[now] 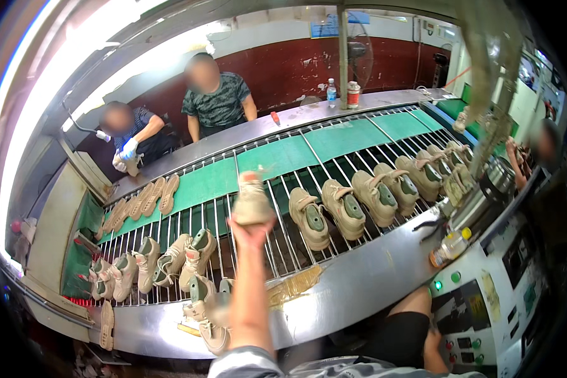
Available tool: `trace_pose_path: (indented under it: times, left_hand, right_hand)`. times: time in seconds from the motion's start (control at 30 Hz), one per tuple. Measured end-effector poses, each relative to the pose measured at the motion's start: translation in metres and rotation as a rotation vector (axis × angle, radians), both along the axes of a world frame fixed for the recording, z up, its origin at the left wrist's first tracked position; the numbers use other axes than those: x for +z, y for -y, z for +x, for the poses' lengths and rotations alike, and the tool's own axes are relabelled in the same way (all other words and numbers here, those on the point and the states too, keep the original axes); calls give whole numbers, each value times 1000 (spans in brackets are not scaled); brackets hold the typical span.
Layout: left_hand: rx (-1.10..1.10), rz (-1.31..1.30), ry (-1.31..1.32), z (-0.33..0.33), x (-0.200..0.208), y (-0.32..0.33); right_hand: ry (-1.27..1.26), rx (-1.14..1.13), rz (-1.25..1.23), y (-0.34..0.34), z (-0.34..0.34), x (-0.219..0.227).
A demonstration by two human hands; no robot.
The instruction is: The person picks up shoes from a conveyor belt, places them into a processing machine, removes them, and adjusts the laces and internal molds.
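Left fingers (254,232) clasp a blurred beige shoe (253,205) by its near end, the rest beyond them.

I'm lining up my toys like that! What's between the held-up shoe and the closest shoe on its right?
In the head view, only metal bars show between the held-up shoe and that closest shoe.

On the rack (217,217), shoes (145,255) are standing near the near left corner and other shoes (377,203) along the right half, a held shoe (252,210) hovering between. Soles (168,196) are lying by the far left corner; bottles (353,97) are standing on the far ledge (208,151).
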State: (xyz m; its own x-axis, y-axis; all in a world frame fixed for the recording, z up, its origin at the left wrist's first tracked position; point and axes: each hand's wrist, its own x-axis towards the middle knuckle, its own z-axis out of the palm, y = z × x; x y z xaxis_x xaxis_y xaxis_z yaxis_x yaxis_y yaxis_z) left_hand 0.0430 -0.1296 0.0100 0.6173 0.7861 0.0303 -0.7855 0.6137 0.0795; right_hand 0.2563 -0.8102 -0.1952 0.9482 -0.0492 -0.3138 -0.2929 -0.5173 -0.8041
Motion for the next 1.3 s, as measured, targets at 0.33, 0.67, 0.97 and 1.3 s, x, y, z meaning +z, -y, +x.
trace_pose_path:
  times: [0.33, 0.67, 0.97, 1.3]
  left_hand:
    - [-826, 3, 287, 38, 7, 355]
    - [-1244, -100, -178, 33, 17, 476]
    - [-1104, 226, -538, 110, -57, 507]
    - [-1149, 670, -589, 209, -98, 619]
  right_hand:
    - [-461, 300, 1142, -138, 0, 94]
    - [-205, 416, 2398, -42, 9, 198]
    - [-864, 166, 1864, 104, -73, 172]
    - [-835, 237, 1994, 205, -114, 115]
